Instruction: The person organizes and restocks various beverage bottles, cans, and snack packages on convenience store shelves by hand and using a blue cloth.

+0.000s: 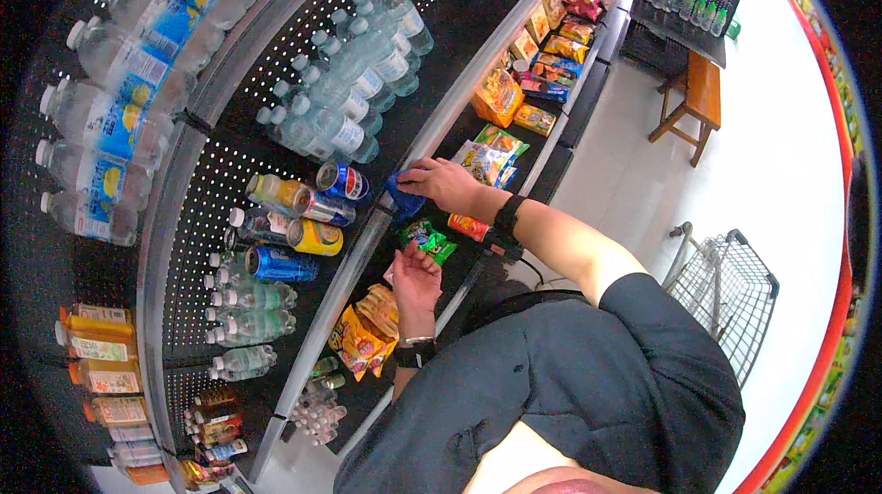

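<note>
My right hand presses a bunched blue cloth against the metal front edge of a shelf. A black band circles that wrist. Lower and to the left, my left hand is held palm up with loosely curled fingers and nothing seen in it. Its fingertips overlap a green snack packet in view; whether they touch is unclear. Close to the left wrist lie yellow snack bags. A red can-shaped pack sits under my right forearm, and white and green snack bags lie beyond it.
Drink cans and clear water bottles stand on the shelf beside the cloth. Large wrapped bottles fill the shelf at far left. Behind me are a wire shopping cart and a wooden stool on the pale floor.
</note>
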Demonstrator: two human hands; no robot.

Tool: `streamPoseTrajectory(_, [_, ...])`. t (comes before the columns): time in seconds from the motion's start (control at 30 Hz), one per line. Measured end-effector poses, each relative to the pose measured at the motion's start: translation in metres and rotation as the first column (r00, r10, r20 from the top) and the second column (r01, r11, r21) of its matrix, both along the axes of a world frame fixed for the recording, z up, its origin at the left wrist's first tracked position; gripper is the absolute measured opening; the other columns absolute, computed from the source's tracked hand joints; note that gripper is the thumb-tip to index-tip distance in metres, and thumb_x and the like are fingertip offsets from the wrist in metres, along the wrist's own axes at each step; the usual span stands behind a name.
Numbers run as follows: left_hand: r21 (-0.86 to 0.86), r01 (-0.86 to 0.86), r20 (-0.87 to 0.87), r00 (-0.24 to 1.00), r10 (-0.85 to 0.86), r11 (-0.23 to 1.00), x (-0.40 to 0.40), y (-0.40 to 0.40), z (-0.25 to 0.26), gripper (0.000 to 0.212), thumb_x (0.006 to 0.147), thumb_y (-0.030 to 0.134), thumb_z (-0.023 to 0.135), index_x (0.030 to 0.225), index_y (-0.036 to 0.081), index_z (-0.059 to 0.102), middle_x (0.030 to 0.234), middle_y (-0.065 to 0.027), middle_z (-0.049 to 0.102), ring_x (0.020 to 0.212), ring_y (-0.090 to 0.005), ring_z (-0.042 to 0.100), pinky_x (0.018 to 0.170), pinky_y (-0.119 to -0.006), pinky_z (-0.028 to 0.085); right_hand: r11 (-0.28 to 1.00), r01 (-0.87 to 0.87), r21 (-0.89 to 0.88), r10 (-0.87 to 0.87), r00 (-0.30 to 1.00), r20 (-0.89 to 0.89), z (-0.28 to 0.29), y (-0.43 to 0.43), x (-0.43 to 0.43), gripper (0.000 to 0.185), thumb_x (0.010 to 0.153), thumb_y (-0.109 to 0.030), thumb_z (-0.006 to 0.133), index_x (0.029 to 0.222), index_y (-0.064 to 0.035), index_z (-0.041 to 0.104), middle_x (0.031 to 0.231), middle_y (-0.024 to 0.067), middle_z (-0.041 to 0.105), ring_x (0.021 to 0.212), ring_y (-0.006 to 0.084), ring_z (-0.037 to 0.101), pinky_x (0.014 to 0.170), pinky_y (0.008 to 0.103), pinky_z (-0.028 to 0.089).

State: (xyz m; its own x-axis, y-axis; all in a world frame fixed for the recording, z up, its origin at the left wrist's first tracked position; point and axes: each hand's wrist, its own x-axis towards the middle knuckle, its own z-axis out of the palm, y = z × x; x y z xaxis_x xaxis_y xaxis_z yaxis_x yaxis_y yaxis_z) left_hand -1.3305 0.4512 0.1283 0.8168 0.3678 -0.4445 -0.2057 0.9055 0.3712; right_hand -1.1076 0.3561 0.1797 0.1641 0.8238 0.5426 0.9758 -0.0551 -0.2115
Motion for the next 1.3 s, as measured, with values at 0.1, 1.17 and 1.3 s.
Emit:
streamPoseTrajectory(0.1, [0.011, 0.069, 0.055, 0.996, -0.07, 0.998, 0.013, -0.013, -0.008, 0.031, 0.101, 0.034, 0.053, 0.109, 0.008, 0.068, 0.08, -0.0014, 0.059, 0.07, -0.0151, 0.051, 0.065, -0.03, 0.043, 0.998, 0.05, -0.032, -0.05, 0.999, -0.011, 0.002, -0.01, 0.017, 0.047, 0.085, -0.012, 0.058, 0.131, -0.022, 0.062, 0.139, -0.0027, 0.054, 0.128, 0.0245, 0.049, 0.098, 0.0383, 0.05])
streamPoseTrajectory(1.17, [-0.107, 0.353, 0.151, 0.93, -0.335, 0.93, 0.396, -0.056, -0.025, 0.03, 0.102, 0.028, 0.048, 0.112, 0.007, 0.066, 0.084, -0.0005, 0.058, 0.07, -0.0147, 0.05, 0.065, -0.03, 0.042, 0.939, 0.314, -0.14, -0.335, 0.926, -0.175, 0.005, -0.125, 0.322, 0.055, 0.077, -0.01, 0.066, 0.131, -0.0215, 0.064, 0.141, -0.0009, 0.054, 0.125, 0.0269, 0.052, 0.103, 0.0394, 0.046])
streamPoseTrajectory(1.3, [-0.093, 0.397, 0.113, 0.915, -0.387, 0.913, 0.43, -0.061, -0.021, 0.03, 0.102, 0.029, 0.048, 0.111, 0.005, 0.065, 0.085, -0.0016, 0.057, 0.072, -0.0143, 0.05, 0.066, -0.028, 0.042, 0.932, 0.363, -0.007, -0.36, 0.921, -0.15, 0.0, -0.134, 0.357, 0.055, 0.077, -0.001, 0.062, 0.128, -0.0193, 0.066, 0.138, 0.0016, 0.057, 0.123, 0.029, 0.053, 0.102, 0.0399, 0.048])
